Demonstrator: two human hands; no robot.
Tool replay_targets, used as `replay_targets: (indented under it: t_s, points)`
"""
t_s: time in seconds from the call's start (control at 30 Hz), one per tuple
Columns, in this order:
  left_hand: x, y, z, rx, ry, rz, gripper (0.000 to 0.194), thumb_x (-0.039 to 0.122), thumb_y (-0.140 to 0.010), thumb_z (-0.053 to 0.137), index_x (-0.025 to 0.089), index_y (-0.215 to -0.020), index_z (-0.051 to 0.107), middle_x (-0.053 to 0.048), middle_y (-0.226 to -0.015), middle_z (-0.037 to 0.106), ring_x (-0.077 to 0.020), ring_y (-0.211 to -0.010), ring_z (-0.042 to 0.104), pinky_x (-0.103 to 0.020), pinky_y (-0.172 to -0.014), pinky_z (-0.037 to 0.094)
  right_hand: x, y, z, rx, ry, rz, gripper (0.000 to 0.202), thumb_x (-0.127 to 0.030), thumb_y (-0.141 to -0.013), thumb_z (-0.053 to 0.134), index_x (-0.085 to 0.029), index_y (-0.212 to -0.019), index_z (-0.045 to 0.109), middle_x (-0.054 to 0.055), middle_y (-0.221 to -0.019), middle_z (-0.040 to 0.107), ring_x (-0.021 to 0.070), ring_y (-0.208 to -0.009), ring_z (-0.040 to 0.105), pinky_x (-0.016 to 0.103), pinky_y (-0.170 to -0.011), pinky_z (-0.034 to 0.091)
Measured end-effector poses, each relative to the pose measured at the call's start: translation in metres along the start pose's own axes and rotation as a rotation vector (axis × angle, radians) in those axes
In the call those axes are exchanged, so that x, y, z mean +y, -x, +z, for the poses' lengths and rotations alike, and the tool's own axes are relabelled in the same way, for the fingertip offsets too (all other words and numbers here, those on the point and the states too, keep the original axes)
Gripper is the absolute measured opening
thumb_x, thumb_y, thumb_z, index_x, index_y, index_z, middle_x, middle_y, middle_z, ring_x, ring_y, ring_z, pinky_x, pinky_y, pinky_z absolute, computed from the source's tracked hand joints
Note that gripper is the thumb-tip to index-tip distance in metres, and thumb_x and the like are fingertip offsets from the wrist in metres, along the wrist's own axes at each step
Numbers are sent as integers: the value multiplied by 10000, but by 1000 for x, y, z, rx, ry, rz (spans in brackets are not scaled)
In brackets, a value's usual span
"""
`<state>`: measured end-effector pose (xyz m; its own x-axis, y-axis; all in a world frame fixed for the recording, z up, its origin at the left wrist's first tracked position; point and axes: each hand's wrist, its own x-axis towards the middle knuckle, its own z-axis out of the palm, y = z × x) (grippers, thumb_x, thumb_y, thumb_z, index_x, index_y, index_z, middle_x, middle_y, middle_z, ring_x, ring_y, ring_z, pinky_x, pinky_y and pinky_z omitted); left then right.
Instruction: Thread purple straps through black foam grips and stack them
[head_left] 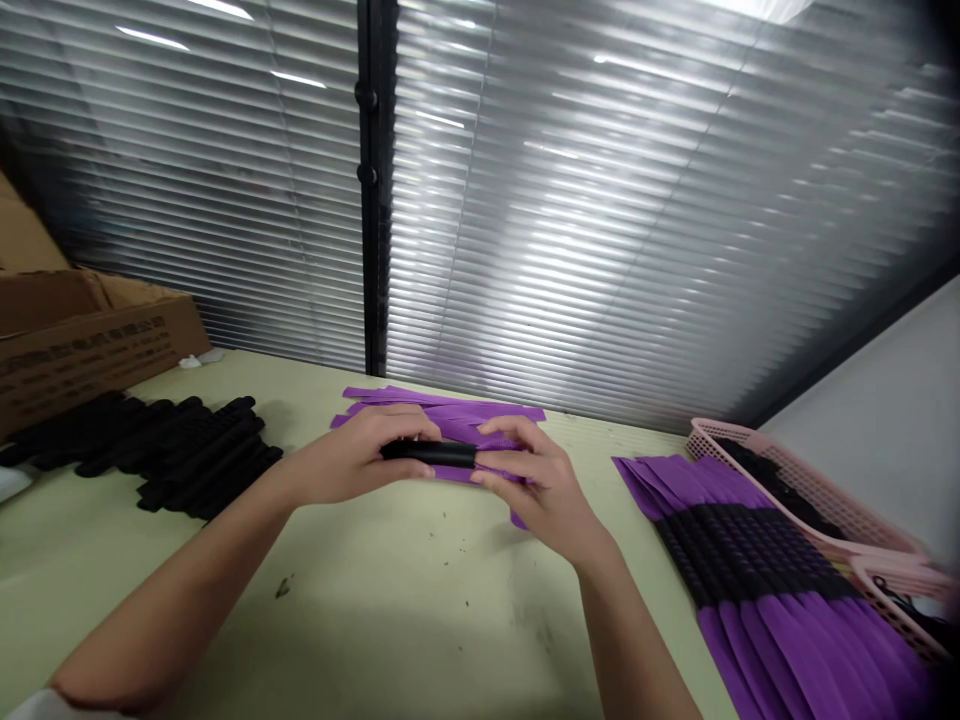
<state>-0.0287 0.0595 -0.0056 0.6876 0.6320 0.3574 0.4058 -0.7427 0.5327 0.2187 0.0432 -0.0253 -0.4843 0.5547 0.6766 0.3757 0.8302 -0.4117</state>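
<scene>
My left hand [375, 452] is closed round the left end of a short black tube [442, 455], which lies level above the table. At the tube's right end, my right hand [532, 475] pinches a purple strip [496, 446] that looks gathered where it meets the black. Whether the strip runs inside the tube is hidden by the fingers. Just behind both hands, several flat purple strips [450, 405] lie in a loose pile. A bit of purple also hangs below my right hand.
Several black tubes [187, 445] are heaped on the left, before a cardboard box [97, 335]. To the right lie several purple strips with black middles [750, 550], beside a pink basket [847, 500] holding black pieces. Blinds [562, 200] stand behind the pale table [375, 620].
</scene>
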Motion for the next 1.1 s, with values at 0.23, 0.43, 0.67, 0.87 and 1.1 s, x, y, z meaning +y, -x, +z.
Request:
replay_targets:
  t_s: [0.23, 0.43, 0.67, 0.87, 1.1]
  points:
    - [-3, 3, -10, 7, 30, -40, 226, 400, -877, 564, 192, -958, 600, 3, -842, 590, -122, -731, 509, -229, -629, 379, -6, -2, -15, -28, 21, -15, 309, -230, -861, 630, -288, -1164, 651, 47, -1101, 641, 174, -1003, 607, 331, -833, 539]
    - [1, 3, -9, 0, 44, -29, 225, 399, -878, 563, 192, -961, 593, -3, -850, 594, -126, -737, 511, -235, -639, 387, -9, -3, -12, 81, 108, -129, 247, -187, -867, 611, -260, -1088, 695, 50, -994, 689, 182, -925, 643, 352, -794, 554]
    - [5, 3, -5, 38, 23, 12, 207, 375, -887, 556, 191, -974, 597, -9, -860, 607, -133, -753, 530, -246, -666, 398, -14, -3, -8, 153, 80, -151, 220, -133, -847, 623, -224, -1027, 712, 57, -943, 699, 173, -862, 651, 332, -739, 561]
    - [9, 3, 1, 20, 46, 60, 205, 345, -896, 553, 190, -1020, 601, -20, -878, 618, -135, -762, 547, -247, -665, 413, -14, 0, -6, 126, 81, -154, 186, -137, -860, 609, -221, -998, 701, 53, -959, 679, 172, -871, 628, 333, -749, 536]
    - [9, 2, 6, 27, 55, 64, 211, 321, -896, 557, 191, -1058, 594, -32, -923, 627, -147, -802, 560, -252, -680, 423, -13, 1, 0, 0, 50, 5, 170, -285, -904, 560, -212, -818, 687, 67, -983, 548, 166, -868, 561, 306, -717, 496]
